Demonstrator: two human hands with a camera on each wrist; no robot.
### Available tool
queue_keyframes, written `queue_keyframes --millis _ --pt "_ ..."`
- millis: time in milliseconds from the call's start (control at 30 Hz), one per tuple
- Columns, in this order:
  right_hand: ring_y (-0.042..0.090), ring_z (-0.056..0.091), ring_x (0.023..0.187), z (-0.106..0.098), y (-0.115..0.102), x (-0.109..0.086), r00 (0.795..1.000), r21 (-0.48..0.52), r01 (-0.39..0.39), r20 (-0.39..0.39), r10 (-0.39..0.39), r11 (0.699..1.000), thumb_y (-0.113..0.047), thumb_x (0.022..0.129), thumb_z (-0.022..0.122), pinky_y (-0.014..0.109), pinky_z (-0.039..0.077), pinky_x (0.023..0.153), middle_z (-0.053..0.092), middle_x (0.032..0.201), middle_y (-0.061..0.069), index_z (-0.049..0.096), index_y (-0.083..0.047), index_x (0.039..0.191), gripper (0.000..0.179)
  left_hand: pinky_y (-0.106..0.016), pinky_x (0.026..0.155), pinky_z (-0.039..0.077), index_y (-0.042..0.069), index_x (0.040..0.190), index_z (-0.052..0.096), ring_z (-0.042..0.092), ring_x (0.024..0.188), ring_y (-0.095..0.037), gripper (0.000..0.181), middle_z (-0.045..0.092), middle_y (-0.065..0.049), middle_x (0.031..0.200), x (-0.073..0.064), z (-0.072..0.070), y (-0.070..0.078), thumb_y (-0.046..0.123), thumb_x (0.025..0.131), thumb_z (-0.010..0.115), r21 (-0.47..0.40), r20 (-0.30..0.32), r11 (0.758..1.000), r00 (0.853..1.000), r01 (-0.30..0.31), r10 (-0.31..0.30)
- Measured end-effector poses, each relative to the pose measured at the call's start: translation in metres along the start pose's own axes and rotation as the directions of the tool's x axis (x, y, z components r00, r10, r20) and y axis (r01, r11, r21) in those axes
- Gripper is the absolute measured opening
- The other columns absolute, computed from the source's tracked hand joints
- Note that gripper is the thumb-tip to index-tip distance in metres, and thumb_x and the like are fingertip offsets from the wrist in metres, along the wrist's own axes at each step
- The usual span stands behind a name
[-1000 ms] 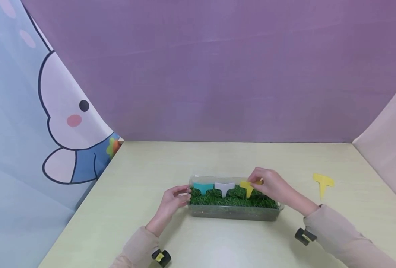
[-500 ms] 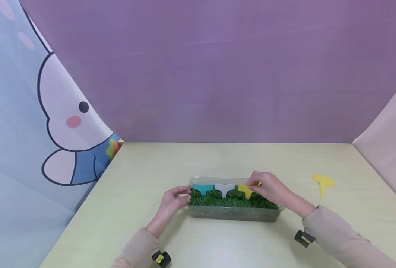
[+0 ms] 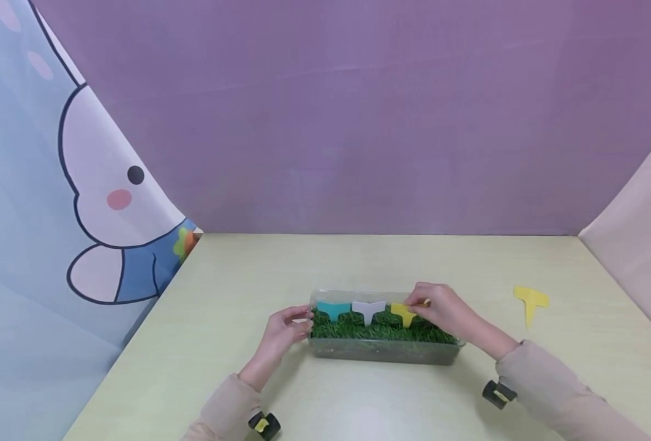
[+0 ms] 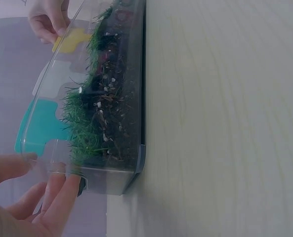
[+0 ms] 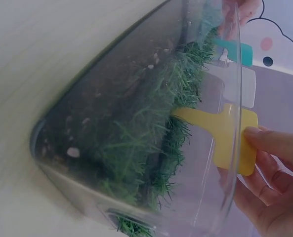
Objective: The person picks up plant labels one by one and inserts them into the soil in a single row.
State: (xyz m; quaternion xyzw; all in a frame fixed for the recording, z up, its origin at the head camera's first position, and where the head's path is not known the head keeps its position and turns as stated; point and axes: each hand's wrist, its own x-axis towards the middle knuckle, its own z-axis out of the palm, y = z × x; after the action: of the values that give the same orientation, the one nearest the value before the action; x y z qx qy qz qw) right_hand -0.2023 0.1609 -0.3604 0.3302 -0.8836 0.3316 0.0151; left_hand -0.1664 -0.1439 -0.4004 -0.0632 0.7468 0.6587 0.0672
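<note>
A clear planter box (image 3: 383, 350) holds green grass (image 3: 369, 332) over dark soil. My right hand (image 3: 441, 308) pinches a yellow T-shaped plant label (image 5: 235, 143) by its wide top, thumb on the near face. The label stands upright, its stem down in the grass. To its left in the head view, a white plant label (image 3: 369, 311) and a teal plant label (image 3: 333, 310) stand in the same row. My left hand (image 3: 285, 332) rests its outstretched fingertips against the box's left end, close to the rim in the left wrist view.
Another yellow plant label (image 3: 531, 303) lies on the pale wooden table (image 3: 237, 269), right of the box. A purple cloth (image 3: 380, 122) hangs behind the table's far edge. At the left hangs a light blue cloth (image 3: 16, 233) with a cartoon animal.
My right hand has moved slightly down with the yellow plant label, whose wide top now sits lower and a little further left. My left hand has stayed at the box's end.
</note>
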Motion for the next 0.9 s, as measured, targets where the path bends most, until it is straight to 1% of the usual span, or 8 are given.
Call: queue_keyframes --millis 167,267,433,667,900 --pt "0.008 0.059 0.071 -0.001 -0.001 -0.002 1.000 0.003 0.008 -0.002 -0.008 1.000 0.002 0.076 0.064 0.020 0.053 0.065 0.062 0.080 -0.002 0.068 -0.005 0.086 0.013 -0.037 0.077 0.053 -0.010 0.114 0.051 0.060 0.084 -0.021 0.037 0.058 -0.021 0.104 0.001 0.000 -0.001 -0.003 0.079 0.057 0.000 -0.008 1.000 1.000 -0.010 0.010" --pt "0.009 0.059 0.073 -0.003 -0.002 -0.002 1.000 0.011 0.021 0.001 -0.021 1.000 0.001 0.076 0.064 0.024 0.053 0.067 0.063 0.082 -0.001 0.067 -0.004 0.088 0.013 -0.037 0.077 0.052 -0.010 0.114 0.051 0.060 0.084 -0.022 0.037 0.058 -0.021 0.104 0.000 0.000 0.000 -0.003 0.079 0.057 0.002 -0.006 1.000 1.000 -0.007 0.007" --pt "0.010 0.059 0.076 -0.009 0.000 -0.005 1.000 0.008 0.015 0.000 -0.015 1.000 -0.002 0.078 0.064 0.026 0.053 0.069 0.062 0.084 -0.002 0.066 -0.005 0.092 0.015 -0.038 0.078 0.052 -0.010 0.116 0.050 0.060 0.086 -0.023 0.038 0.057 -0.022 0.106 -0.001 0.000 0.001 -0.002 0.080 0.057 -0.002 0.005 1.000 1.000 -0.004 0.004" --pt "0.010 0.059 0.076 -0.021 0.007 -0.010 0.998 -0.031 -0.012 -0.067 0.010 0.999 -0.001 0.077 0.063 0.032 0.053 0.070 0.063 0.084 -0.003 0.065 -0.003 0.093 0.016 -0.037 0.078 0.052 -0.010 0.117 0.049 0.060 0.087 -0.024 0.039 0.056 -0.022 0.107 -0.003 -0.001 0.003 -0.002 0.080 0.057 -0.007 0.008 1.000 1.000 0.002 -0.002" --pt "0.014 0.060 0.078 -0.032 0.020 -0.018 0.993 -0.050 -0.048 -0.109 0.042 0.998 0.001 0.078 0.061 0.033 0.054 0.069 0.064 0.087 0.004 0.064 -0.002 0.095 0.017 -0.037 0.078 0.052 -0.010 0.117 0.049 0.059 0.088 -0.025 0.038 0.056 -0.022 0.108 -0.002 -0.001 0.004 -0.002 0.080 0.057 -0.007 0.010 1.000 1.000 0.003 -0.003"
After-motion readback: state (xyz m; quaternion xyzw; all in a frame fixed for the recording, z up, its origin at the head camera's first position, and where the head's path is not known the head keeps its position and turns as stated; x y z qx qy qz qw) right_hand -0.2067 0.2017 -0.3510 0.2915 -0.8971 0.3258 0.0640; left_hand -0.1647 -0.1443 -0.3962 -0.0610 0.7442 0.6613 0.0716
